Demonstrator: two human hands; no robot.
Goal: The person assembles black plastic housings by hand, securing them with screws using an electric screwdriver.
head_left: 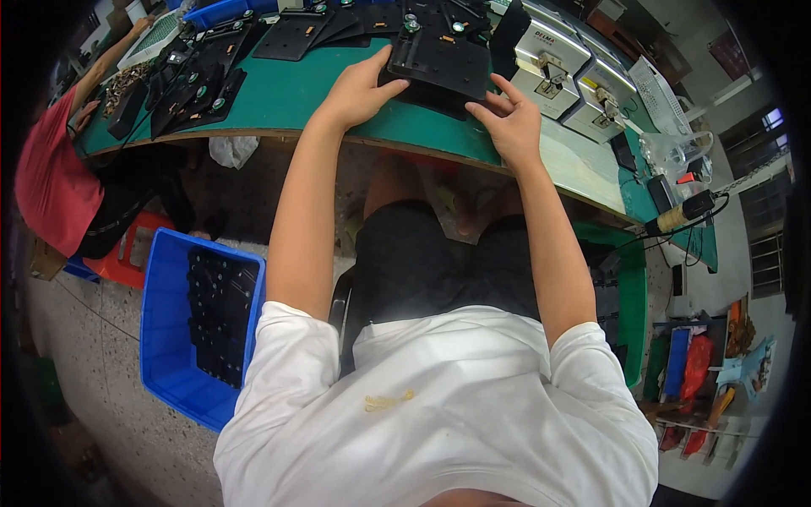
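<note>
A flat black panel (pixel 443 63) lies over other dark pieces on the green bench, a small round green-silver fitting at its upper left. My left hand (pixel 359 91) holds its left edge, the thumb at the near left corner. On the opposite side, my right hand (pixel 514 127) grips the near right corner, its index finger at the edge and its thumb just under the front. The panel's underside is hidden. Similar black panels (pixel 291 35) lie overlapped to the left of my left hand.
Two white machines (pixel 545 68) stand right of my right hand. More black parts (pixel 190 97) and a co-worker in a red shirt (pixel 59 177) are at the left. A blue bin (pixel 160 338) holding black parts stands on the floor; a green bin (pixel 634 313) is at my right.
</note>
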